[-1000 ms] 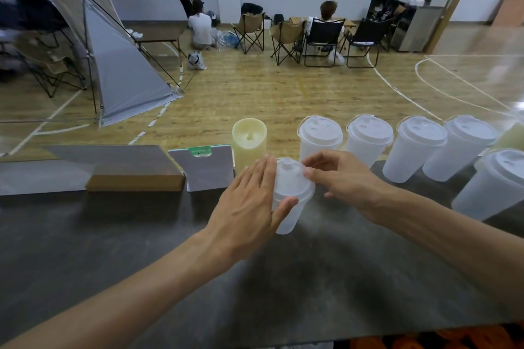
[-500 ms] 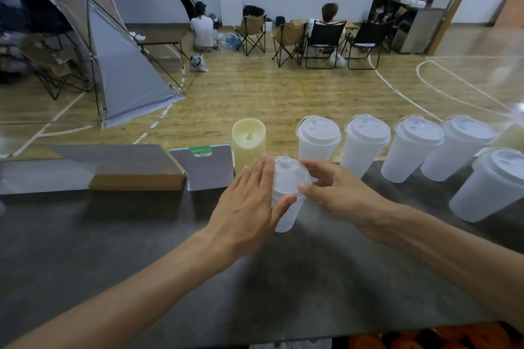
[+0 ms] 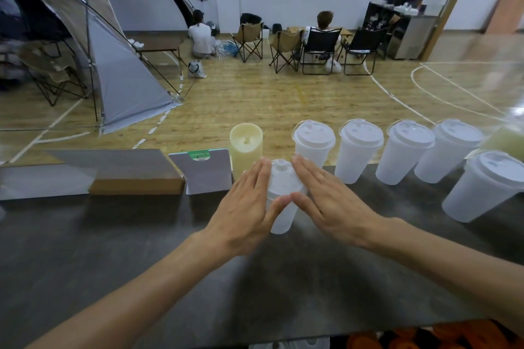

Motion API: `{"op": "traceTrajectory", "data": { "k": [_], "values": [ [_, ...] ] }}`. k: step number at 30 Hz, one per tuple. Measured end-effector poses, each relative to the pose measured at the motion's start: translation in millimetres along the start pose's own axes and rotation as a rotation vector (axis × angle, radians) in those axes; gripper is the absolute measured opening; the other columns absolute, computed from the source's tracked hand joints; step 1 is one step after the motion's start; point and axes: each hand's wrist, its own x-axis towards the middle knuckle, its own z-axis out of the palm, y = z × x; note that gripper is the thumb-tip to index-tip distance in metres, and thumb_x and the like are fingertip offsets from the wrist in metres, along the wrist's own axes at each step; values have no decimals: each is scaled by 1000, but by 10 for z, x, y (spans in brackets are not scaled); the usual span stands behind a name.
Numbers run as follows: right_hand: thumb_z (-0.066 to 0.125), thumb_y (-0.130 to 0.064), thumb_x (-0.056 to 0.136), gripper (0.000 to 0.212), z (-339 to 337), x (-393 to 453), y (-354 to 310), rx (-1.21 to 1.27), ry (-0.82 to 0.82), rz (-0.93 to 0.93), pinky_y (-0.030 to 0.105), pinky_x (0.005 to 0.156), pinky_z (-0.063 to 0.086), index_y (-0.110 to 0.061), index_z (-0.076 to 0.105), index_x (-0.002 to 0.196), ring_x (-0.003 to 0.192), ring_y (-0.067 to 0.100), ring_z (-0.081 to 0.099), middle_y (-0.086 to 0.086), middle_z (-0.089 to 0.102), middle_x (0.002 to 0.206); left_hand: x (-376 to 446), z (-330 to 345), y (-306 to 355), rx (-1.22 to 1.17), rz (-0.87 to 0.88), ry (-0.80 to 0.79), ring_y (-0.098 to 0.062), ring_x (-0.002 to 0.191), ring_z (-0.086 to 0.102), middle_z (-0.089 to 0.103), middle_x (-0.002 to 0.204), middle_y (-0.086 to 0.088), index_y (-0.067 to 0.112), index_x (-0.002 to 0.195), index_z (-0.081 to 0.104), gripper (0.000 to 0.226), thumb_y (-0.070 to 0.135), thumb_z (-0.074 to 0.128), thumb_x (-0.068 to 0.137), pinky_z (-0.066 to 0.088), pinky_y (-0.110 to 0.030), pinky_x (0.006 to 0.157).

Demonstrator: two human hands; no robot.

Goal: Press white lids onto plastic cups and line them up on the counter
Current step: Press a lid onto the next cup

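the left hand (image 3: 245,208) and the right hand (image 3: 330,204) lie flat on either side of one plastic cup (image 3: 281,208), fingers straight and together, pointing away from the person toward the far edge of the counter (image 3: 141,249). both hands are spread, not curled; the straight fingers press against the rim of the white lid (image 3: 283,176) from left and right, and the two thumbs meet in front of the cup, just below the lid. the cup stands upright on the dark counter, its long axis vertical, mouth and lid up, narrower base down. the raised spout of the lid sits at the far side, away from the person. whether the lid is fully seated cannot be told.

just behind the cup, at the far edge of the counter, stands a pale yellow candle (image 3: 245,144), upright, close to the left fingertips. to its right runs a row of lidded cups (image 3: 360,150), four side by side along the edge, all upright with lids on top; the nearest of them stands just behind the right fingertips. a fifth lidded cup (image 3: 487,187) stands nearer the person at the right end.

left of the candle a small grey card stand (image 3: 202,171) leans upright, and further left lies a flat brown box (image 3: 136,178). beyond the counter is a wooden floor (image 3: 255,99) with a grey tent (image 3: 122,88) and folding chairs (image 3: 320,48).
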Motion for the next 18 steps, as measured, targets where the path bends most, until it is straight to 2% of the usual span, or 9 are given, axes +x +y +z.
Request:
{"op": "traceTrajectory", "data": {
  "k": [1,3,5,8,12,15,18],
  "values": [
    [21,-62,101,72,-13,-13,21,-131,6,-47,26,122,-2,-28,-7,157,148,-2,-12,-15,-12,163,17,44,5,-143,-19,35,-3,151,0,3,166,6,22,158,4,82,71,15,93,6,-32,124],
    [14,-62,100,72,-59,-15,27,-232,-2,-64,21,118,-10,-25,-10,157,146,-3,-18,-14,-17,162,50,143,65,-484,-80,148,1,148,13,17,163,8,22,156,18,71,59,29,96,14,-32,123],
    [11,-62,99,73,-81,0,5,-292,-15,-72,22,118,-11,-22,-10,157,147,0,-18,-10,-16,163,70,243,167,-722,-123,244,10,141,21,25,157,13,19,153,25,62,43,36,96,20,-22,119],
    [9,-62,98,74,-77,14,13,-308,-37,-63,24,120,-9,-21,-9,157,148,1,-16,-9,-14,163,106,359,219,-783,-136,348,9,140,26,30,153,12,14,152,28,58,31,37,97,21,-13,114],
    [6,-64,97,75,-87,4,33,-301,-52,-62,27,121,-7,-23,-10,157,148,1,-16,-10,-13,163,72,289,142,-882,-130,298,12,132,38,42,142,24,27,144,37,43,28,41,101,30,-12,108],
    [4,-66,95,76,-96,29,35,-289,-58,-76,28,122,-5,-25,-10,156,148,2,-15,-10,-12,164,47,300,163,-1054,-163,378,-1,127,51,55,138,13,23,142,47,37,19,41,105,42,-20,103],
    [9,-64,97,74,-97,39,46,-259,-73,-82,24,120,-7,-25,-11,157,148,0,-15,-12,-13,163,52,331,219,-1164,-224,451,-7,122,58,61,134,5,18,138,53,37,13,45,103,47,-21,99]
  ]
}}
